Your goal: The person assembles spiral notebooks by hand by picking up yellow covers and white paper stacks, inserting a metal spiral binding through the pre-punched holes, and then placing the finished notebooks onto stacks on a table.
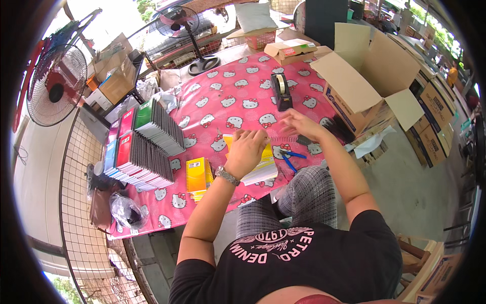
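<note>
Fans stand farthest out to the left of the left hand (246,150): a large one (53,86) beside a wire grid panel and a pedestal one (185,23) beyond the far end of the worktop (223,99), which wears a pink cloth printed with white cat faces. Nearer, still left of that hand, two leaning rows of spiral notebooks (147,147) rest on the cloth, their covers red, green and blue, and a small yellow stack (197,175) lies just beside the wrist, which wears a metal watch (227,176).

The left hand is curled, fingers bent down onto the top edge of a yellow-and-white notebook stack (258,169) that lies under it on the near part of the worktop. A thin wire spiral (281,138) runs from this hand across to the right hand (299,124), which is half closed with fingertips pinching toward the wire; whether it truly grips the spiral I cannot tell.

Below the gap between the hands lie blue-handled scissors (289,158). Beyond the right hand stands a black tape dispenser (281,91). To the right of that hand an open cardboard box (362,86) sits at the worktop's edge, with more cartons (433,116) stacked farther right on the floor.
</note>
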Tool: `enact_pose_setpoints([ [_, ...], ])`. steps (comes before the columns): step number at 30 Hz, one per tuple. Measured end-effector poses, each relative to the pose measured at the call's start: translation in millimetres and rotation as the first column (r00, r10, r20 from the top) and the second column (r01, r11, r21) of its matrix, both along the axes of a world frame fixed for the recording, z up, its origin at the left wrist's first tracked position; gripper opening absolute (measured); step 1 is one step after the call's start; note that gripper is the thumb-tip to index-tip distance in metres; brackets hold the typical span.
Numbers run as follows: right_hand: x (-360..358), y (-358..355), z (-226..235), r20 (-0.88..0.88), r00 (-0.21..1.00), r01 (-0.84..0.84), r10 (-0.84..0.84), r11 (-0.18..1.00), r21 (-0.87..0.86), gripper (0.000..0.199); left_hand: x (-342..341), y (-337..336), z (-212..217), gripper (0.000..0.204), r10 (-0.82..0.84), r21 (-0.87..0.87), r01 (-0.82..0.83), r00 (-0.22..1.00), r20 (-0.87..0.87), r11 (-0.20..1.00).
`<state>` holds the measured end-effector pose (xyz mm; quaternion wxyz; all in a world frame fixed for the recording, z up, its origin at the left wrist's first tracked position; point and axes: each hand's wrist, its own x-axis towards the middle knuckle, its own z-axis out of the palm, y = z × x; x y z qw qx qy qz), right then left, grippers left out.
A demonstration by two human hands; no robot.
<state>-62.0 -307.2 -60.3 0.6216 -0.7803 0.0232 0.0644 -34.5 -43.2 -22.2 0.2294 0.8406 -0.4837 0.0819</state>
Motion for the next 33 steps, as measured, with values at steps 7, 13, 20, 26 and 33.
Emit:
enact_pose_setpoints([
  [7,-4,-83,-139,0.181,0.983,0.142,0.002,0.613,-0.777,0.029,-3,-4,-13,0.030,0.176,-0.102,-0.164,0.977,0.119,0.981],
  [13,-15,12,42,0.334,0.887,-0.462,0.319,0.614,0.640,0.052,3,3,-7,0.032,0.150,-0.087,-0.144,0.986,0.075,0.986],
  [20,-17,11,55,0.255,0.869,-0.488,0.424,0.646,0.587,0.057,15,-1,-9,0.035,0.046,-0.144,-0.038,0.998,0.048,0.989],
  [26,-5,4,49,0.118,0.899,-0.435,0.423,0.823,0.365,0.052,11,-5,-5,0.039,0.027,-0.146,-0.028,1.000,-0.008,0.989],
  [33,-9,18,60,0.184,0.875,-0.484,0.447,0.798,0.360,0.049,16,1,-4,0.041,0.044,-0.103,-0.049,0.998,-0.054,0.993],
])
